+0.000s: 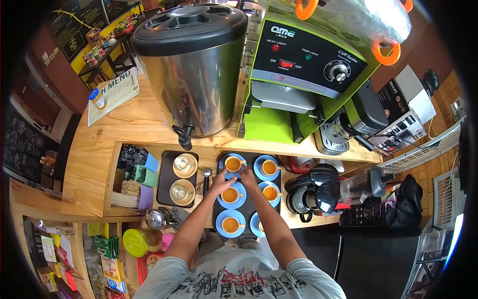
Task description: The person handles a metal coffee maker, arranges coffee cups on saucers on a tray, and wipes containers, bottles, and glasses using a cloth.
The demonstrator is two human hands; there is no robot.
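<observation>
A dark tray [251,228] bears several blue saucers with cups of orange-brown drink. My left hand [220,183] and my right hand [247,178] are on either side of the back left cup [233,164], at its blue saucer. The fingers of both curl in toward the saucer's near edge; which of them grip it is hard to make out. Just below my hands sits the middle left cup [229,195], and below that the front left cup [230,225]. In the right column stand the back right cup [269,167] and the middle right cup [271,193].
A smaller dark tray [163,179] with two glass cups lies left, beside a portafilter [206,173]. Behind stand a steel dispenser [194,84] and a green cup sealer [308,65]. A black coffee maker [318,192] and an espresso machine [332,137] are at the right.
</observation>
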